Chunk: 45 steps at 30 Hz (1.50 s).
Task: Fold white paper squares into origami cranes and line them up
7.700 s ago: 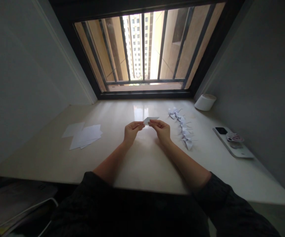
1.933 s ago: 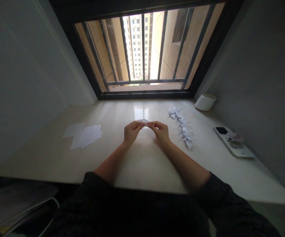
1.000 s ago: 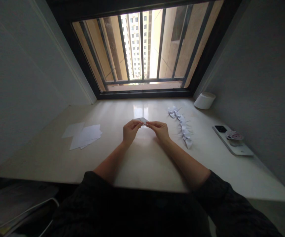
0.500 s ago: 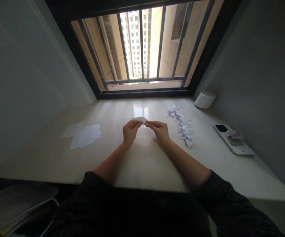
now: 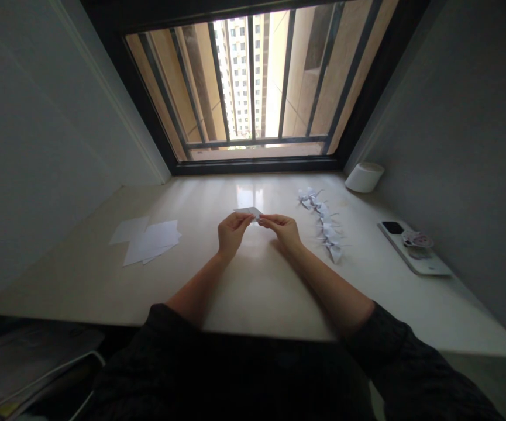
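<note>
Between my fingertips, above the middle of the pale sill top, is a small folded piece of white paper [image 5: 248,210]. My left hand [image 5: 232,233] pinches its near left side with thumb and forefinger. My right hand [image 5: 282,229] pinches the near right corner, its fingertips almost touching the left ones. The far part of the paper shows flat and pointed beyond the fingers; the near edge is mostly hidden by them. To the right of my right hand lies a row of several folded paper cranes [image 5: 323,219].
Loose white paper sheets [image 5: 154,241] overlap on the left of the sill top [image 5: 253,292]. At the right lie a phone [image 5: 423,263] with a round grip on its back and, farther off, a white cylindrical object [image 5: 364,177]. A barred window [image 5: 253,88] closes the far side.
</note>
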### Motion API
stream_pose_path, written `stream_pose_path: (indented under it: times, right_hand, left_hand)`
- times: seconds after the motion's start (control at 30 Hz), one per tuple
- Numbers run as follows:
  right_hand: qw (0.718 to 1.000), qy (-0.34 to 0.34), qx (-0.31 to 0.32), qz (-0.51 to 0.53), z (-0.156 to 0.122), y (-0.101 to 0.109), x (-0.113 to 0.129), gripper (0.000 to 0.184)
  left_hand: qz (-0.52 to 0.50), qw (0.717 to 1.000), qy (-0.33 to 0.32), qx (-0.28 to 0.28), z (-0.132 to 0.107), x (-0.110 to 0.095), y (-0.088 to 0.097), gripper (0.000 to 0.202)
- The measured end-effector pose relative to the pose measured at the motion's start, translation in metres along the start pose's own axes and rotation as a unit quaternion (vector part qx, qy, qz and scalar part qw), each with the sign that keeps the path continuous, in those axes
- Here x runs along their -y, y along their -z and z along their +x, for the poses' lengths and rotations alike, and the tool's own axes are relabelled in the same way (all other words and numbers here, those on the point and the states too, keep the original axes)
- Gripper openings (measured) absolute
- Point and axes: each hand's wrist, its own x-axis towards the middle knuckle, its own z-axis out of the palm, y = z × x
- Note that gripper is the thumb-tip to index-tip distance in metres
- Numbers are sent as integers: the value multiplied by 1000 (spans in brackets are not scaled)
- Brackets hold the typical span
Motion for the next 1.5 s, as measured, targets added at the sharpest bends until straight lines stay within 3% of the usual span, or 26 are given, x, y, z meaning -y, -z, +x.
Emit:
stream_pose_path:
  times: [0.43,1.07,1.5]
  right_hand:
    - [1000,9,-12,21,0,-1,-2,23]
    - [999,4,1,39,2,-1,-5,21]
    - [998,-8,-31,58,2,-3,-9,25]
  left_hand:
    - [-1,999,41,-35,-1,0,-3,22]
    - [7,998,55,-44,-2,0,-3,23]
    - [-29,996,79,-37,0,-1,-4,30]
